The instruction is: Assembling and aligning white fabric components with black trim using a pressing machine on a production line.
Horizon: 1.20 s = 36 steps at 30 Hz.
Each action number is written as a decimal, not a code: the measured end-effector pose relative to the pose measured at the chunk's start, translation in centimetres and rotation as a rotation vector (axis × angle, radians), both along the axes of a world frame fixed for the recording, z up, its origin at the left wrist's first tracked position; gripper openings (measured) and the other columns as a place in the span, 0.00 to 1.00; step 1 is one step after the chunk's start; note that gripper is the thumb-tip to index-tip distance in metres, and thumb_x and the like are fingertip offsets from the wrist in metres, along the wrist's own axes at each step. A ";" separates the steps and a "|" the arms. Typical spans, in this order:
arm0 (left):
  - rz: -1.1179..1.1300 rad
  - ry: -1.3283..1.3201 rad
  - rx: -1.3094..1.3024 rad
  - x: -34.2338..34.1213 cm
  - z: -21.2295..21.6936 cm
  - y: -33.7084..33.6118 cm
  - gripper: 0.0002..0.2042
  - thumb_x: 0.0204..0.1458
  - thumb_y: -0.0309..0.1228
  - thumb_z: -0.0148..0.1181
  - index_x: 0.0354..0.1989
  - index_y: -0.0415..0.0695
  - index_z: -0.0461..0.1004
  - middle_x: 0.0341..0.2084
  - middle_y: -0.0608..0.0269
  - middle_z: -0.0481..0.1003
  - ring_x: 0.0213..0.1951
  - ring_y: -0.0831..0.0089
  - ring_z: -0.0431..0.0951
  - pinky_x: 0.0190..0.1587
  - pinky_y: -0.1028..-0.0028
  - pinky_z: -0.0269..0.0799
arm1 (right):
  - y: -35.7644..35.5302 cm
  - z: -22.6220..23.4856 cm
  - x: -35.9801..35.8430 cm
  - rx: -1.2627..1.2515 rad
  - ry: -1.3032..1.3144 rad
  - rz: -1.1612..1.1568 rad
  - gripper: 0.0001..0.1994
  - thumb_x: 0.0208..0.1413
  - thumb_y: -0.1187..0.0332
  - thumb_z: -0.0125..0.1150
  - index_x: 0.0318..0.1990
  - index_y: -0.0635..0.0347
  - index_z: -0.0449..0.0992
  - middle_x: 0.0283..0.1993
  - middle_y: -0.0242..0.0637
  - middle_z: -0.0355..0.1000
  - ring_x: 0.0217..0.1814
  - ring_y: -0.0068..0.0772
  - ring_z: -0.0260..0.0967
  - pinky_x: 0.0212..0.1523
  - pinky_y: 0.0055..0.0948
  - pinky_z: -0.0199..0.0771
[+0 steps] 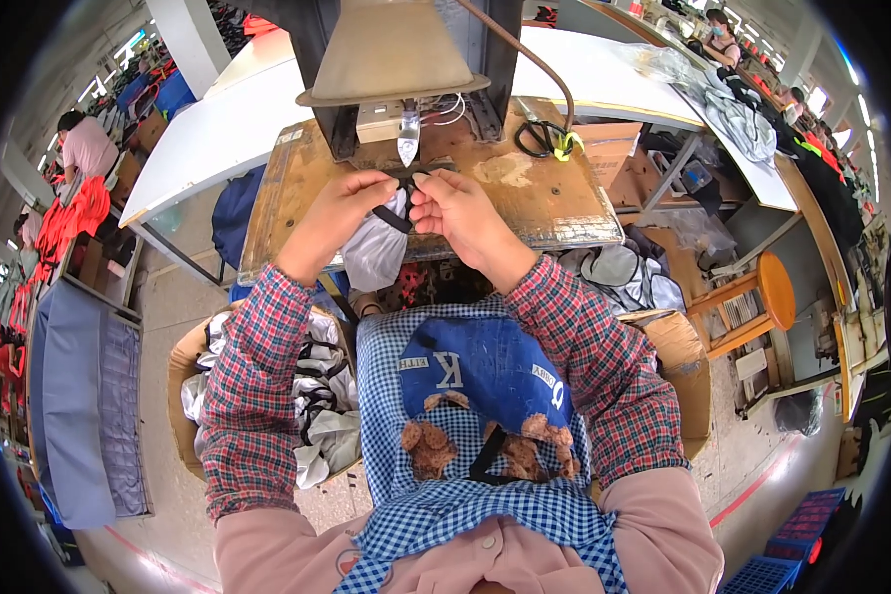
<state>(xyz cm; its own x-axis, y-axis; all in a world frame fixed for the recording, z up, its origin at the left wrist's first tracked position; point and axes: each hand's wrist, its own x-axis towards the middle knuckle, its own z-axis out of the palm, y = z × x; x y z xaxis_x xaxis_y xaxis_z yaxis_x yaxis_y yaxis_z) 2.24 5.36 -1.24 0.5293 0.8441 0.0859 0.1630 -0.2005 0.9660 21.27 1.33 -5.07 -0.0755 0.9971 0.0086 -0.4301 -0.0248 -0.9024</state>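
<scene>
— While I watch from far away through the head camera, I want to ask: where is the grey cloth (374, 257)?

— I see it hanging from the hands at the front edge of the wooden bench top (554, 203), near a pointy metal tip (407, 148).

— What is each hand doing?

— I see the left hand (342, 213) pinching the cloth's top by its black strip (393, 220). The right hand (462, 213) pinches the dark bit right beside it. I can't tell how tight they squeeze.

— Why so close together?

— I think two little pinches make a small edge easier to hold straight. The rest hangs down, maybe so it won't bunch up.

— And the cardboard box (180, 431)?

— It sits low by the left arm, with more grey and black cloth inside. I guess that makes it easy to reach.

— The black scissors (540, 140)?

— On the bench, to the right: handy, I'd say, but out of the way.
</scene>
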 end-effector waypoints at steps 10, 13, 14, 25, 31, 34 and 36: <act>0.063 -0.095 -0.019 0.9 0.2 0.0 0.14 0.61 0.33 0.58 0.41 0.31 0.77 0.32 0.69 0.77 0.34 0.83 0.72 0.40 0.80 0.69 | 1.0 0.2 0.3 -0.005 0.080 0.004 0.08 0.63 0.64 0.57 0.39 0.57 0.72 0.33 0.28 0.73 0.32 0.22 0.73 0.32 0.24 0.75; 0.062 -0.111 -0.021 1.1 0.2 0.1 0.14 0.61 0.33 0.58 0.41 0.31 0.77 0.32 0.68 0.77 0.34 0.83 0.72 0.39 0.80 0.69 | 1.2 0.2 0.3 -0.014 0.066 -0.018 0.07 0.63 0.64 0.57 0.39 0.58 0.73 0.33 0.29 0.73 0.32 0.22 0.73 0.32 0.24 0.74; 0.066 -0.125 -0.023 1.1 0.2 0.1 0.13 0.61 0.33 0.58 0.41 0.31 0.77 0.31 0.68 0.77 0.34 0.83 0.72 0.39 0.80 0.69 | 1.3 0.2 0.3 -0.015 0.065 -0.019 0.07 0.63 0.64 0.57 0.39 0.58 0.73 0.33 0.29 0.73 0.32 0.22 0.73 0.32 0.23 0.74; 0.096 -0.199 -0.034 1.5 -0.5 0.2 0.13 0.60 0.32 0.59 0.40 0.31 0.78 0.31 0.69 0.77 0.34 0.83 0.72 0.40 0.80 0.68 | 1.4 0.2 0.1 -0.002 0.068 -0.058 0.09 0.63 0.63 0.57 0.38 0.60 0.73 0.33 0.29 0.72 0.31 0.21 0.71 0.30 0.21 0.73; 0.106 -0.208 -0.037 1.5 -0.9 0.3 0.13 0.60 0.32 0.59 0.40 0.31 0.78 0.31 0.69 0.77 0.34 0.83 0.72 0.40 0.80 0.68 | 1.4 0.2 -0.1 -0.022 0.091 -0.078 0.07 0.63 0.66 0.57 0.39 0.58 0.74 0.33 0.29 0.73 0.31 0.22 0.72 0.32 0.23 0.72; 0.101 -0.232 -0.051 1.6 -0.9 0.3 0.13 0.60 0.32 0.59 0.40 0.31 0.78 0.31 0.69 0.77 0.34 0.84 0.72 0.39 0.80 0.68 | 1.4 0.2 -0.2 -0.021 0.095 -0.090 0.07 0.63 0.65 0.57 0.39 0.59 0.74 0.33 0.29 0.73 0.31 0.22 0.72 0.32 0.23 0.72; 0.102 -0.249 -0.065 1.7 -0.8 0.4 0.13 0.60 0.32 0.59 0.40 0.31 0.78 0.31 0.69 0.76 0.34 0.84 0.72 0.39 0.81 0.68 | 1.5 0.1 -0.2 -0.020 0.099 -0.093 0.07 0.63 0.65 0.57 0.39 0.58 0.74 0.33 0.29 0.73 0.32 0.22 0.72 0.32 0.23 0.72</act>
<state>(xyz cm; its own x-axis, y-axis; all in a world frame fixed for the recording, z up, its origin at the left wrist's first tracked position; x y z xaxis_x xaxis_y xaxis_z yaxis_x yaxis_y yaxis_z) 3.90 5.74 -2.09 0.4107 0.9000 0.1462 -0.0647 -0.1312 0.9892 21.08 2.79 -4.92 0.0175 0.9998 -0.0090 -0.5185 0.0013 -0.8551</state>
